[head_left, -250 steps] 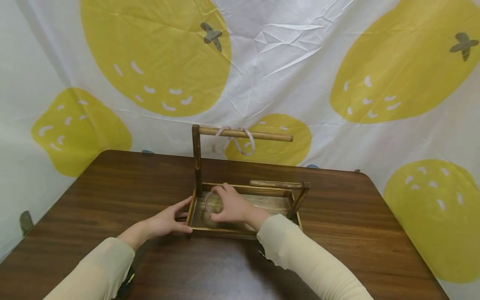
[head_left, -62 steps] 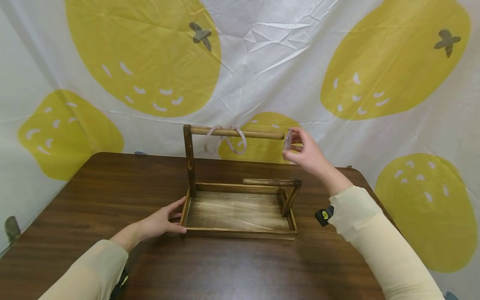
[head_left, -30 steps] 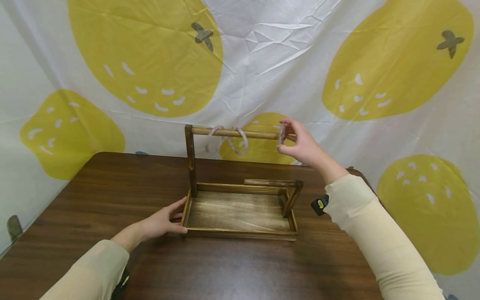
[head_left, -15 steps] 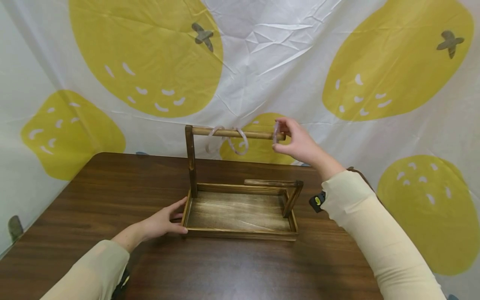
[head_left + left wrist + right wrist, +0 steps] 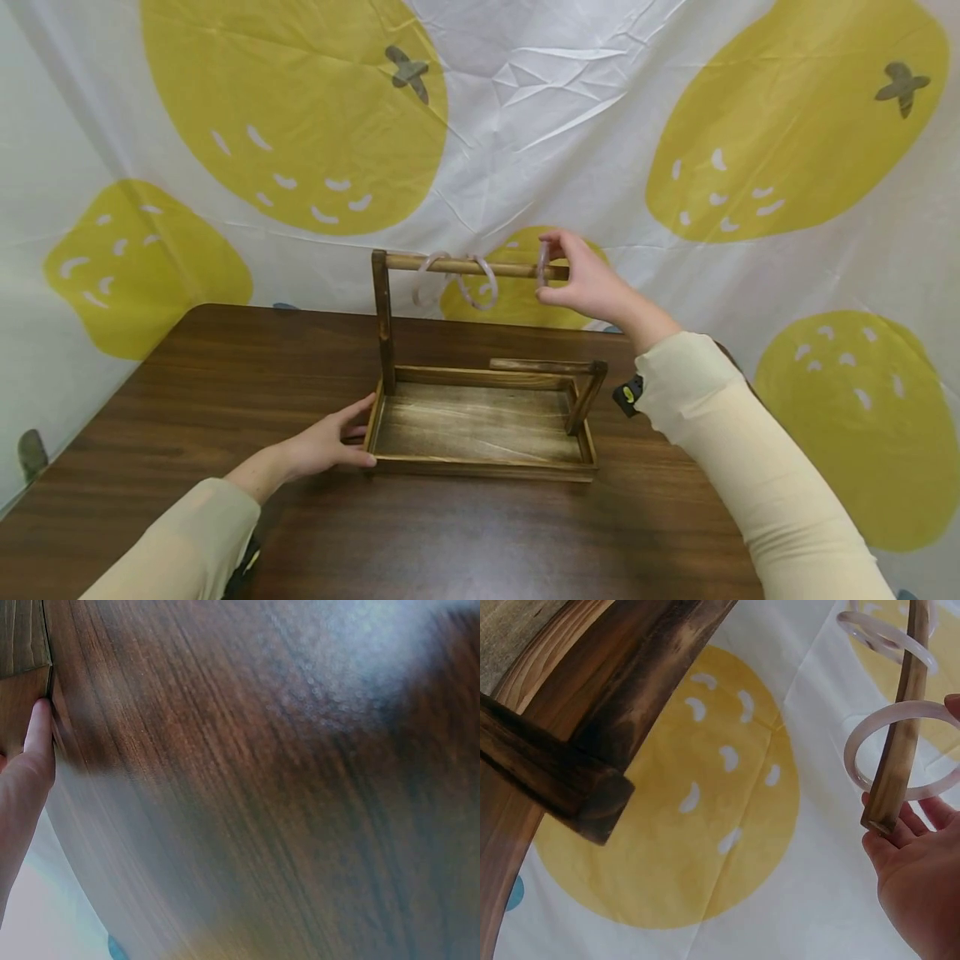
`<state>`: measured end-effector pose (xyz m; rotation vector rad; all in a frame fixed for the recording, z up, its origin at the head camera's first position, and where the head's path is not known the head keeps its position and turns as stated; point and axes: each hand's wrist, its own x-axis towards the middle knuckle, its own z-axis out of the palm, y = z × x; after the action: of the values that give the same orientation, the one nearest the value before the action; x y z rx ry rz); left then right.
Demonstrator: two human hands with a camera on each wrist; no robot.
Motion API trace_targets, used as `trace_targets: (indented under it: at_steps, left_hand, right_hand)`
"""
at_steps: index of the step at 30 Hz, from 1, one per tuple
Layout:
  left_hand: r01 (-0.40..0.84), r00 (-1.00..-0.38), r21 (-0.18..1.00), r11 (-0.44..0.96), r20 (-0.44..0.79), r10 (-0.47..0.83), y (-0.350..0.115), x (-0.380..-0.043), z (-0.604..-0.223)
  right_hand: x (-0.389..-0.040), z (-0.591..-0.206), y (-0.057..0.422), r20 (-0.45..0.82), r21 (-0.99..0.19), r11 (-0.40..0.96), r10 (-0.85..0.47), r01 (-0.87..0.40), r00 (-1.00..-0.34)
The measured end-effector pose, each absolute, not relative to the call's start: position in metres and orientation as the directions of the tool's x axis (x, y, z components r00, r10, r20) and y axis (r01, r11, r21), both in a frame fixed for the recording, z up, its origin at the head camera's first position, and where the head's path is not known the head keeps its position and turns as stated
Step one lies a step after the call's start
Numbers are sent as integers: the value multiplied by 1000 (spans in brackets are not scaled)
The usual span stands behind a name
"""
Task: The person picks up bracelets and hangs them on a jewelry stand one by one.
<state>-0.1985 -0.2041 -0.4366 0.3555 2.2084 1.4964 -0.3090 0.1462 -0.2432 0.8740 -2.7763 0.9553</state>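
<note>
My right hand (image 5: 588, 279) pinches a pale pinkish bangle (image 5: 542, 265) between thumb and fingers. In the right wrist view that bangle (image 5: 852, 754) encircles the free end of the upper wooden bar (image 5: 513, 269). Farther left on the same bar hang two similar bangles, one near the post (image 5: 422, 277) and one beside it (image 5: 492, 287). The bar belongs to a dark wooden jewelry stand (image 5: 480, 469) with a shallow tray base. At the tray's left end my left hand (image 5: 326, 443) touches the wall, its thumb stretched to the front corner and its other fingers partly hidden.
A shorter, lower bar (image 5: 543, 365) on its own post rises from the tray's right side. The stand sits on a brown wooden table (image 5: 450, 533). Behind the table hangs a white cloth (image 5: 555, 100) with yellow fruit prints.
Earlier, the right hand held the bangle down in the tray, then raised it to the upper bar's free end. The bangle has since slid leftward onto the bar. The left hand stays put.
</note>
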Motion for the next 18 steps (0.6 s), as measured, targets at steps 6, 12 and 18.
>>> trace_targets:
  at_steps: [6, 12, 18]
  left_hand:
    - [-32, -867, 924, 381, -215, 449, -205, -199, -436]
    - [-31, -869, 921, 387, -216, 445, -205, -200, -437]
    - [-29, -869, 923, 384, -213, 446, -205, -200, -438]
  right_hand:
    - [-308, -240, 141, 216, -507, 669, -512, -544, -831]
    - [-308, -239, 135, 204, -496, 664, -538, -560, -818]
    - [-308, -238, 132, 191, -471, 676, -550, -567, -813]
